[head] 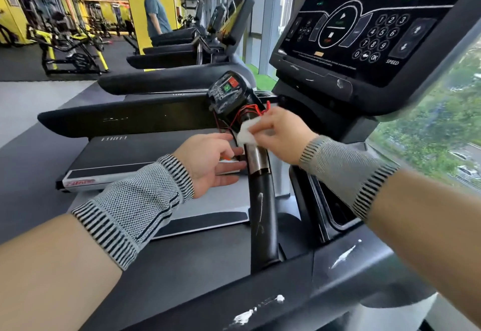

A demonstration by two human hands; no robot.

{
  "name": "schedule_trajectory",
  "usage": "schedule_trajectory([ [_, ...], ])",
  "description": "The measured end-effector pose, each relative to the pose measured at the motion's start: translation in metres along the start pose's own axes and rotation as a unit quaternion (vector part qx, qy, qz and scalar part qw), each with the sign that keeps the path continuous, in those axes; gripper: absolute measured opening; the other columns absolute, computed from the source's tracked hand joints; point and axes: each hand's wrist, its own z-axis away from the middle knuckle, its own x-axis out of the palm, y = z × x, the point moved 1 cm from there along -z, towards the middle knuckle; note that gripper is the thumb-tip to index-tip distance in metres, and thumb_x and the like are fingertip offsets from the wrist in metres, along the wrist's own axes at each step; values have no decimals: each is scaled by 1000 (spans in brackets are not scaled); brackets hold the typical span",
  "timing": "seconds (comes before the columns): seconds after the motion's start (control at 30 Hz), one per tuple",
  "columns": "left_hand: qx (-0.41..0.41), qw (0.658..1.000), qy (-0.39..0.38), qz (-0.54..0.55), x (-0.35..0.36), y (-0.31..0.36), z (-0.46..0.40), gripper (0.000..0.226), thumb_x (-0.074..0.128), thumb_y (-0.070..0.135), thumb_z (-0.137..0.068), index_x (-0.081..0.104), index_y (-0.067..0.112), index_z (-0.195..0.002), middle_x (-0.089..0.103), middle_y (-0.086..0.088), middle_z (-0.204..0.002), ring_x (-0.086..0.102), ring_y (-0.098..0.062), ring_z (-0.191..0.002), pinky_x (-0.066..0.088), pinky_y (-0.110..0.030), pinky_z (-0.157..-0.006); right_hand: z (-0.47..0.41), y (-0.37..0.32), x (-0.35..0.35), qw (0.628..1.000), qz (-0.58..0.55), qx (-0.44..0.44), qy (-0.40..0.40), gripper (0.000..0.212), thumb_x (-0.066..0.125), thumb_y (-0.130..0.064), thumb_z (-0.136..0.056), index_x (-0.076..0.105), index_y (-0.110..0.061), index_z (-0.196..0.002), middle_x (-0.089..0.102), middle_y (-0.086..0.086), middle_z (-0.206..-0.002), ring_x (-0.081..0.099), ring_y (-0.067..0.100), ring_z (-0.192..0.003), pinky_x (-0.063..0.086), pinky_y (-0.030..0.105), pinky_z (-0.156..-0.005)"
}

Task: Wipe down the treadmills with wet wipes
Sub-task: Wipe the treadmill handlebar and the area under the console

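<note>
Pinched in the right hand (277,132), a folded white wipe (247,134) is pressed against the steel sensor band (256,157) of a treadmill handlebar (263,216). Just below and to the left of that grip, the left hand (210,160) is held with loose, nearly straight fingers, its fingertips (238,151) at the band's near side; whether they touch the metal cannot be told, and nothing is seen held in it. Directly above the grip, a red safety cord (250,110) is wound round the bar, and beyond it a small button pod (229,91) is mounted. Well above and to the right, the console (364,31) is lit. White smears (343,255) are seen on the dark frame far below the grip, toward the camera.

The step in hand is judged to be the wiping of the handlebar. It would be done well if the wipe were wrapped round the bar and drawn along its length, so that the far side is reached too. The cord should be worked around, not snagged, and the buttons passed over lightly, since the console is powered.
</note>
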Motion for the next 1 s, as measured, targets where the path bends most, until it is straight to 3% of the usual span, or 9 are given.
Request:
schedule_trajectory([
  [0.13,-3,1000,-3,-8,-2,-7,3,47,37,-4,-88,49,17,-129,65,-9,-115,68,-23,-85,52,-34,-70,48,7,10,995,-16,-95,-20,16,65,-16,-87,75,-18,-99,47,-10,-92,50,3,-89,36,6,-80],
  [0.33,-6,1000,-7,-18,1,-9,9,45,38,-4,-89,51,16,-127,67,-6,-106,67,-22,-90,50,-34,-69,-2,0,5,1000,16,-2,7,23,66,-30,-85,72,-21,-106,51,-3,-110,51,8,-101,37,18,-92],
  [0.5,-21,999,-25,-26,-2,-12,14,37,35,-3,-91,54,17,-116,68,-6,-100,68,-22,-89,50,-34,-70,35,-1,10,996,25,-75,-46,11,70,-31,-83,75,-22,-88,49,-11,-91,50,1,-82,42,17,-83],
  [0.6,-35,999,-26,-26,-2,-15,14,41,37,-1,-91,54,12,-126,67,-7,-106,68,-22,-90,51,-35,-72,23,5,5,998,-54,-9,-8,5,71,-31,-82,69,-27,-85,52,-15,-89,53,-2,-84,39,8,-80],
  [0.73,-50,998,-25,-20,-2,-14,17,31,42,5,-93,57,11,-120,65,-11,-121,68,-22,-92,51,-37,-80,23,11,9,992,-110,53,22,7,73,-28,-79,66,-27,-78,61,-13,-85,59,7,-84,49,24,-85],
  [0.87,-53,998,-36,-19,-4,-16,20,28,49,21,-96,60,9,-120,69,-8,-111,69,-21,-89,51,-36,-76,68,12,11,991,-101,34,-80,15,72,-24,-79,64,-33,-70,64,-12,-74,60,5,-74,50,25,-76],
  [0.93,-56,997,-41,-18,-4,-19,22,30,49,28,-97,61,11,-119,70,-5,-105,70,-21,-87,52,-36,-74,66,10,12,992,-108,30,-50,10,68,-30,-77,63,-33,-70,60,-15,-64,55,-1,-64,44,20,-68],
  [1.0,-63,996,-57,-23,-5,-23,26,33,45,35,-99,62,14,-117,70,-3,-108,70,-22,-91,51,-37,-76,55,9,16,998,-64,22,11,6,67,-25,-82,66,-30,-79,56,-16,-70,52,-2,-67,41,19,-71],
])
